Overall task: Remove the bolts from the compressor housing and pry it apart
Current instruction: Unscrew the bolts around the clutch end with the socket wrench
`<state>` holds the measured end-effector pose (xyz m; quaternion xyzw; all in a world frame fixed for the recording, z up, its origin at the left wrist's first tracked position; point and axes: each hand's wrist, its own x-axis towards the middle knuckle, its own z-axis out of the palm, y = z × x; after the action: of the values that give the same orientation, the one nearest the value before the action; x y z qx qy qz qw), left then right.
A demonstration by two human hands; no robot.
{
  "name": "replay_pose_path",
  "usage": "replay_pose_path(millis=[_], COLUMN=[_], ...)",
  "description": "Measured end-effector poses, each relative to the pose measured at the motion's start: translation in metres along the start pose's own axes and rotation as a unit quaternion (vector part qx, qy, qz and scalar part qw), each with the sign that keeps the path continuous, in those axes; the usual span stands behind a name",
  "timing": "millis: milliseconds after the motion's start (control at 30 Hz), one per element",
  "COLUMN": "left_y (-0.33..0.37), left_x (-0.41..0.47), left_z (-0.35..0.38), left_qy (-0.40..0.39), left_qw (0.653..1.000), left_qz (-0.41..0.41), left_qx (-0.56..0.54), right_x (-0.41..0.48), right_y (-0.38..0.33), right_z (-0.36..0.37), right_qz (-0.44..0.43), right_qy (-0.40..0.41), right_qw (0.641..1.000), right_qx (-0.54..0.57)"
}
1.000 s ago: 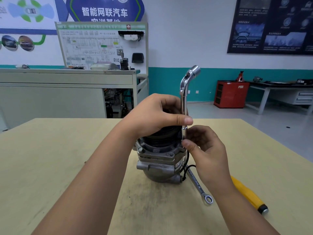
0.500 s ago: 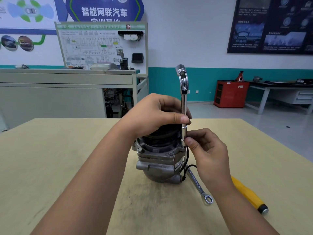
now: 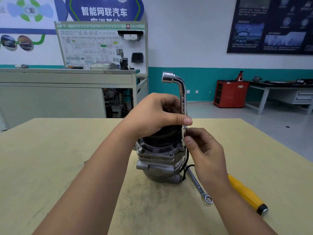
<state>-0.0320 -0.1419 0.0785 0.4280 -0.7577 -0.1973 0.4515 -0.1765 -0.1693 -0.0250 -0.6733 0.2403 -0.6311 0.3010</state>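
Compressor housing (image 3: pixel 159 160) stands upright near the middle of the pale worktop (image 3: pixel 50 158) in the head view, black ribbed pulley end uppermost and grey cast body below. An L-shaped socket wrench (image 3: pixel 183 99) rises vertically at the housing's right edge. Its lower end sits down on the flange there and its bent upper end points left. The left hand (image 3: pixel 157 114) lies over the top of the pulley, with its fingers curled behind the wrench shaft and its thumb pressed across the front of it. The right hand (image 3: pixel 203 150) pinches the lower part of the same shaft between thumb and fingertips, just above the flange. A bolt (image 3: pixel 139 149) head shows on the flange's left side. A black cable (image 3: pixel 187 160) hangs down the housing's right side. A ring spanner (image 3: pixel 198 185) lies on the worktop just right of the base, partly under the right wrist. A yellow-handled screwdriver (image 3: pixel 245 194) lies farther right.
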Motion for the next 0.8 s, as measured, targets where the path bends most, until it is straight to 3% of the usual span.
replay_pose_path(millis=[400, 567, 800], left_y=[-0.003, -0.0055, -0.0066], left_x=[-0.0004, -0.0012, -0.001], left_z=[-0.0046, -0.0059, -0.0068], left_qy=[-0.052, -0.078, -0.076], left_qw=[0.998, 0.993, 0.994], left_qz=[0.002, 0.007, 0.009], left_qx=[-0.045, -0.087, -0.079], right_x=[-0.0007, 0.0008, 0.0016], right_y=[0.0002, -0.0027, 0.0022], right_z=[-0.0006, 0.0003, -0.0013], right_qz=[0.007, -0.037, -0.005], right_qy=[0.01, 0.02, 0.014], right_qw=[1.0, 0.998, 1.0], right_qx=[-0.014, -0.057, -0.014])
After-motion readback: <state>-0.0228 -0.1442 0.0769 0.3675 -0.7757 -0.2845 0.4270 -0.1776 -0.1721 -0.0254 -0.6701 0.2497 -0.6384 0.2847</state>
